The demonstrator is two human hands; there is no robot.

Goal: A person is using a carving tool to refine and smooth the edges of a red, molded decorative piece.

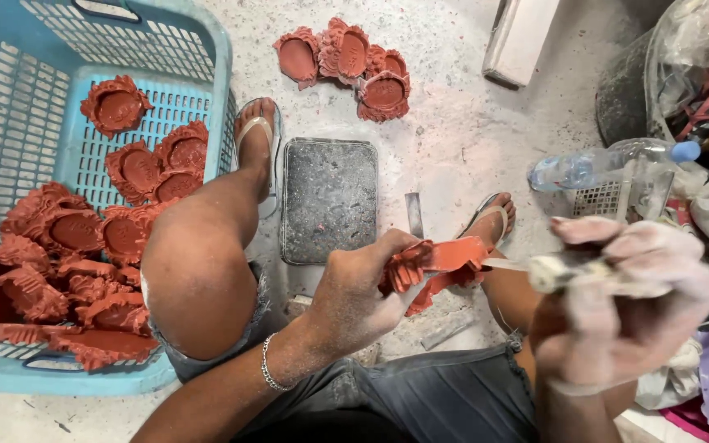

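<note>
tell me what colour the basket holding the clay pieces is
Light blue; the plastic basket shows best in the head view, at the left of the frame.

Looks like you're in a small craft workshop, working right on the floor [461, 139], not at a table. The concrete is dusted all over with pale powder and reddish grit. A blue plastic basket [207, 66] is piled with red-brown clay lamps [67, 271], a few more lamps [346, 66] sit loose on the ground, and a gritty grey slab [327, 199] lies between your sandalled feet. Cluttered bags sit at the side.
</note>
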